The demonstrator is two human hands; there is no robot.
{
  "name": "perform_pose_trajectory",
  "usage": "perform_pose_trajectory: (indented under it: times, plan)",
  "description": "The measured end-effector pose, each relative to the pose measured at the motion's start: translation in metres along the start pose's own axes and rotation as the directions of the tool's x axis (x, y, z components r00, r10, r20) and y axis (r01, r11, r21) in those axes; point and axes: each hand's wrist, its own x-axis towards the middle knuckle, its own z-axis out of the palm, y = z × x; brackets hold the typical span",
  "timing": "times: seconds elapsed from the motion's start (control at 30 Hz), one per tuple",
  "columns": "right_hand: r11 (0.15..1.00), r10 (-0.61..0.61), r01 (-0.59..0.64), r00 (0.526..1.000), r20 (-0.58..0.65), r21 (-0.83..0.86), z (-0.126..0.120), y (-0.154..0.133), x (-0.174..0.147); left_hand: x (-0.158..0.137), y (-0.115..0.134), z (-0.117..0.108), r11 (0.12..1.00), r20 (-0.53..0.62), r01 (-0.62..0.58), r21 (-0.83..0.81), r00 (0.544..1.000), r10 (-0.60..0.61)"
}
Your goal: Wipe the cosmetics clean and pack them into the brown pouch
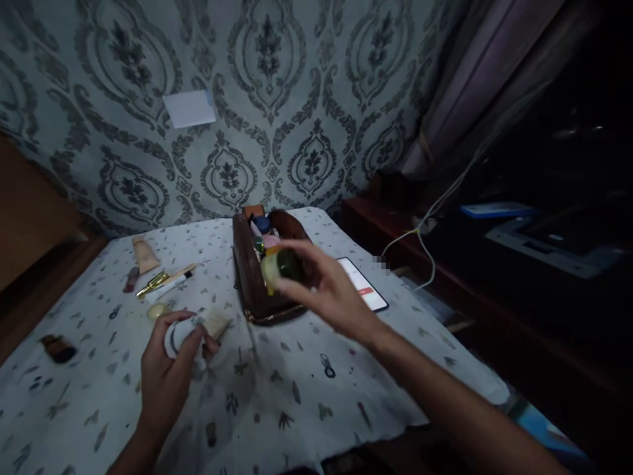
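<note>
My right hand [326,284] grips a small round jar [289,266], dark green on one side and pale yellowish on the other. It is above the opening of a brown zip bag [247,284], which holds several cosmetics, among them a dark blue round-topped item [262,225]. Nearer to me, my left hand [171,363] is closed around a crumpled white cloth or tissue [180,334]. Just beyond its fingertips lies a pale beige tube [216,324]; whether the fingers touch it I cannot tell. A round pale yellow item [157,311] rests beside that hand.
At the left of the patterned white tablecloth [277,409] lie a peach tube [144,254], gold tubes [153,284], a white pen-like tube [168,287] and a small dark brown item [58,348]. A lit phone [363,284] lies right of the bag; a white cable [445,198] hangs beyond.
</note>
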Motion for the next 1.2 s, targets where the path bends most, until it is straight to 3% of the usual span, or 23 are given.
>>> perform_pose_trajectory:
  times: [0.07,0.17,0.27,0.37,0.5,0.67,0.83,1.0,1.2]
  plan:
    - [0.973,-0.015,0.004,0.999,-0.047,-0.229,-0.021,0.001,0.021,-0.002,-0.01,0.0,0.996,0.029,0.023,0.087,0.999,-0.025]
    - [0.888,0.051,-0.018,0.997,0.059,-0.46,-0.033,0.007,0.045,-0.003,-0.029,-0.003,0.982,0.091,0.089,0.167,0.99,-0.105]
    - [0.819,0.094,0.033,0.977,0.192,-0.572,-0.03,0.018,0.059,-0.002,-0.04,-0.003,0.963,0.06,0.127,0.238,0.988,-0.145]
    - [0.778,0.097,0.094,0.959,0.267,-0.621,-0.024,0.027,0.065,-0.001,-0.042,0.0,0.949,0.038,0.096,0.299,0.993,-0.112]
    - [0.725,0.136,0.129,0.936,0.324,-0.676,-0.017,0.032,0.072,0.004,-0.039,0.004,0.934,0.131,0.012,0.356,0.989,-0.062]
    - [0.659,0.226,0.113,0.913,0.339,-0.743,-0.01,0.033,0.08,0.006,-0.04,0.006,0.915,0.165,-0.032,0.403,0.986,-0.038]
    - [0.595,0.336,0.09,0.875,0.349,-0.798,-0.005,0.028,0.093,0.0,-0.04,0.011,0.931,0.115,-0.041,0.362,0.993,-0.001]
    - [0.571,0.402,0.08,0.841,0.363,-0.817,0.001,0.023,0.103,0.001,-0.044,0.009,0.922,0.172,-0.097,0.374,0.985,0.034]
    - [0.566,0.376,0.144,0.831,0.41,-0.812,0.001,0.02,0.106,0.005,-0.049,0.002,0.897,0.243,-0.15,0.415,0.969,0.05]
